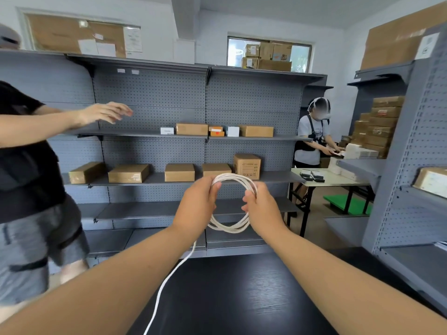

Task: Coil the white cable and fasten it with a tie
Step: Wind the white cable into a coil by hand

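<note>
A stockroom or packing room is indicated. A tall grey metal pegboard shelving unit (154, 93) is lined with taped brown cardboard boxes (179, 172). To the right of the shelving, more brown cartons (382, 126) are stacked, and small goods are being handled by a person (312, 139) at a pale folding table (343, 181).

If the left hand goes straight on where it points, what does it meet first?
The left hand grips the white cable. Beyond it, probably the flat cardboard box on the shelf; depth is unclear.
</note>
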